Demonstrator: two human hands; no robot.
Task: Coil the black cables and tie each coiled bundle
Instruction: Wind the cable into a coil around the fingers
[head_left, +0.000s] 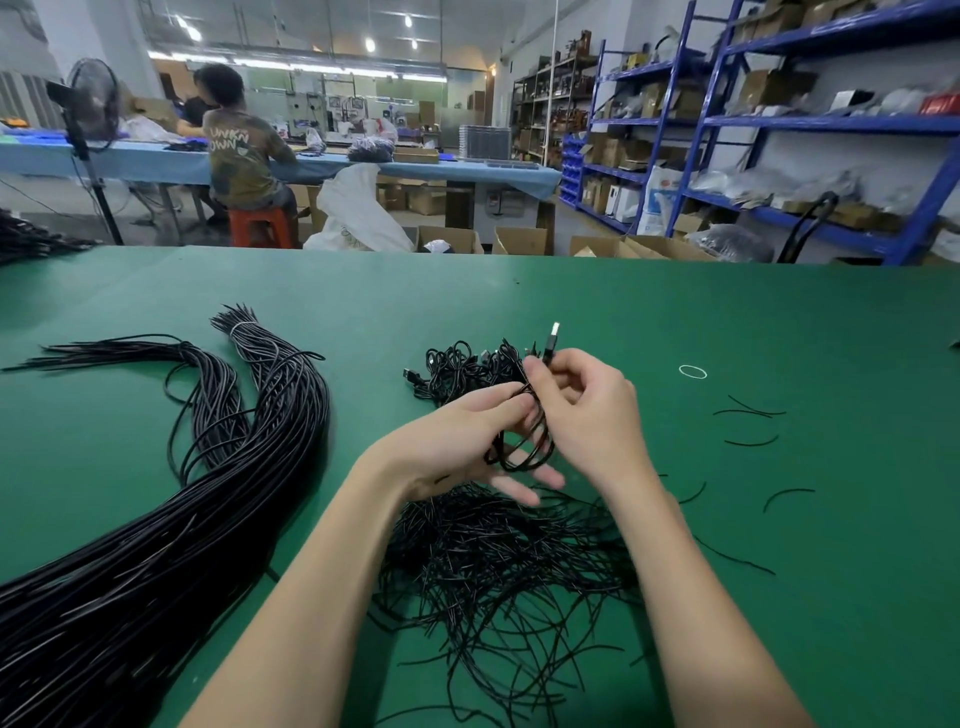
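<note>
A coiled black cable (524, 452) hangs between my two hands above the green table (779, 322). My left hand (467, 441) holds the coil from the left, thumb and fingers around its loops. My right hand (587, 405) pinches the coil's upper part, and a USB plug (551, 340) sticks up above its fingers. Behind my hands lies a heap of coiled cables (462, 371). Under my forearms spreads a pile of thin black ties (498, 566).
A thick bundle of long black cables (171, 525) sweeps across the left side, bound near its far end. A white rubber band (693, 371) and loose ties (750, 413) lie to the right. A person sits at a far bench, with blue shelving on the right.
</note>
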